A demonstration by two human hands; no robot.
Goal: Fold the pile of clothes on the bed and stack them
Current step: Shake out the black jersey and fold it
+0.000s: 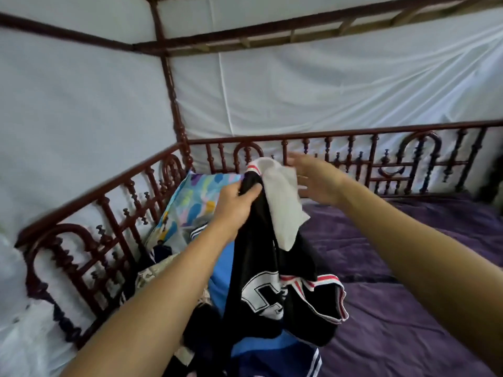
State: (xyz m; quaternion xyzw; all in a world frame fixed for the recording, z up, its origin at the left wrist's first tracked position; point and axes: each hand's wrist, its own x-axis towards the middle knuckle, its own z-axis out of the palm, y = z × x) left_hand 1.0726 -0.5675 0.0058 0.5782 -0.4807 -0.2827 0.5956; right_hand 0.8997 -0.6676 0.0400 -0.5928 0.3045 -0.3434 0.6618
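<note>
Your left hand (236, 205) grips the black jersey (261, 268) at its top, held up in front of the wooden bed rail (353, 131). Your right hand (315, 178), fingers spread, is closer to the rail, beside the jersey's white panel; contact unclear, blurred. The clothes pile (217, 281) lies along the rail's left run

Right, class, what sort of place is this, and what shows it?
Probably a bedroom: a carved wooden bed railing, a purple bedspread, and a pile of clothes waiting for folding.
</note>
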